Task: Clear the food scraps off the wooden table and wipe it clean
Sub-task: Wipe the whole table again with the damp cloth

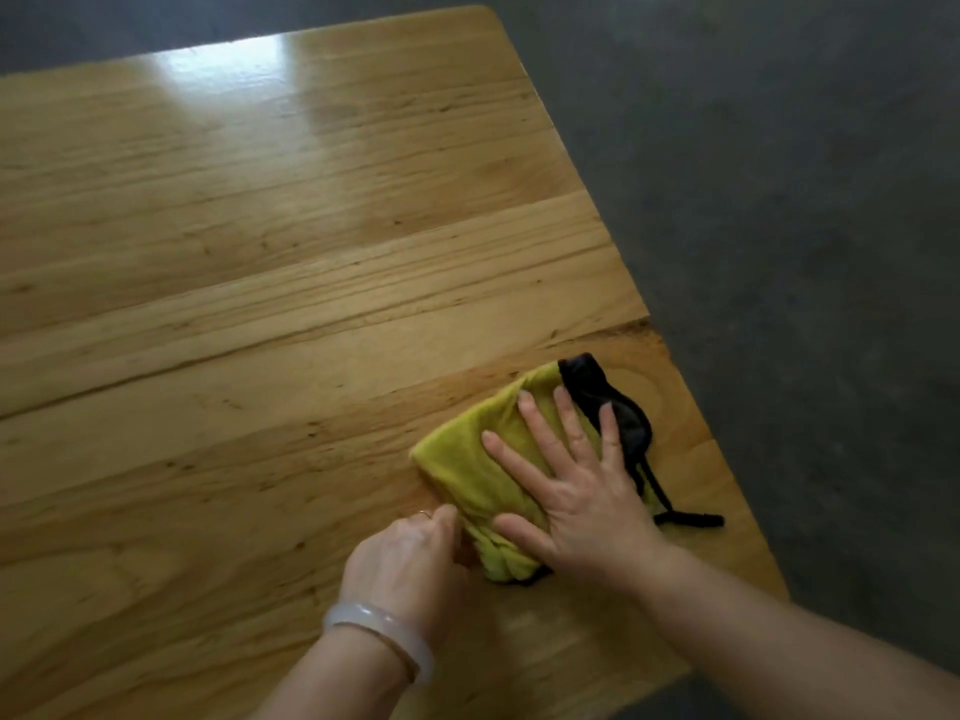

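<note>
1. The folded yellow cloth with black trim (467,459) lies near the right edge of the varnished wooden plank table (260,252).
2. It is pressed flat by the right hand (571,485), fingers spread.
3. Its near edge is pinched by the left hand (410,558).
4. Even pressure and overlapping strokes are advised.

i see a honey-brown table (260,241) with darker grain streaks, a yellow-green cloth (467,459) edged in black, a pale milky bracelet (379,636), and a dull grey floor (805,200).
</note>
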`<state>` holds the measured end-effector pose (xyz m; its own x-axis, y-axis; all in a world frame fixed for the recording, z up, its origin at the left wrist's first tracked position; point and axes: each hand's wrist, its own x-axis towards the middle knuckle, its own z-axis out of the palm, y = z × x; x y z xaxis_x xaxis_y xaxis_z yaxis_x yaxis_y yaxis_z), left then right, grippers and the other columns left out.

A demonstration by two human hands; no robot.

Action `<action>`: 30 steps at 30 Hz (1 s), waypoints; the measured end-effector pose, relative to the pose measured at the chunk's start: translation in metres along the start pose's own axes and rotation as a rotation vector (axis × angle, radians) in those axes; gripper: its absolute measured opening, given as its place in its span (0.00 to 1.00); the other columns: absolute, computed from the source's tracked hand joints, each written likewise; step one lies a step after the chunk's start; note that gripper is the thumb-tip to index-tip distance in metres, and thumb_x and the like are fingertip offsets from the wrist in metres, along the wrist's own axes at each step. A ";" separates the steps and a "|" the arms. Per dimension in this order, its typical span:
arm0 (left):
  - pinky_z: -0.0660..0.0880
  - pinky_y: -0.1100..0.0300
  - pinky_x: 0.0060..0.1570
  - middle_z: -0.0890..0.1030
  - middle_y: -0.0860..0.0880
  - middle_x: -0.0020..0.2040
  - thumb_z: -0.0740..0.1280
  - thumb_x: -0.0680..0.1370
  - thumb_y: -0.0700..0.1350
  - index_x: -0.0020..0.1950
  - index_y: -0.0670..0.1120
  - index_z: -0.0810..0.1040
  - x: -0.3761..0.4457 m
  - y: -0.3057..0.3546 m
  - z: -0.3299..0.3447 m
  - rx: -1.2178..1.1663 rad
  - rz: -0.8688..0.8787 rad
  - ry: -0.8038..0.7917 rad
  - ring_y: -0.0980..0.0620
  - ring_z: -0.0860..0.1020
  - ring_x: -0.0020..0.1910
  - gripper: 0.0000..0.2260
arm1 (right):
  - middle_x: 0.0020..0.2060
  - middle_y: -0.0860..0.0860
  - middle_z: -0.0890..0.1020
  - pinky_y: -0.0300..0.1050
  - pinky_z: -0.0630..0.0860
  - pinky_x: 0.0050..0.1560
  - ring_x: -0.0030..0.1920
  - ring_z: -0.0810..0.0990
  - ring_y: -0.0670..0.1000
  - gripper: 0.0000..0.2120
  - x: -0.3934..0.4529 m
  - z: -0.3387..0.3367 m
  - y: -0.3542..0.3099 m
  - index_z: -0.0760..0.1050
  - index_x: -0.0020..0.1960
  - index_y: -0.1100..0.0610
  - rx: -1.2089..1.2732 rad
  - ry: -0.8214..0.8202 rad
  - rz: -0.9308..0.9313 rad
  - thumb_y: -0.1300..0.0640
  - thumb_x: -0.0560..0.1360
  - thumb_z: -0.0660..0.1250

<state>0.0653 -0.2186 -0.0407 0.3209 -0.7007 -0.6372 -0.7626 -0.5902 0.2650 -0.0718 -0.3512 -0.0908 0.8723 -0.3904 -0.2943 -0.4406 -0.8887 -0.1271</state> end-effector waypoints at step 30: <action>0.72 0.55 0.43 0.76 0.52 0.44 0.71 0.72 0.48 0.46 0.50 0.72 -0.001 -0.133 -0.051 -0.357 -0.467 0.308 0.51 0.74 0.45 0.09 | 0.79 0.50 0.51 0.67 0.48 0.70 0.78 0.49 0.61 0.34 0.017 -0.003 -0.061 0.48 0.78 0.40 -0.122 -0.066 -0.314 0.27 0.76 0.47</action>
<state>0.1951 -0.1600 -0.0390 0.7587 -0.3904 -0.5216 -0.2884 -0.9191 0.2683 -0.0300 -0.3045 -0.0851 0.9441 -0.0806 -0.3197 -0.1207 -0.9868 -0.1076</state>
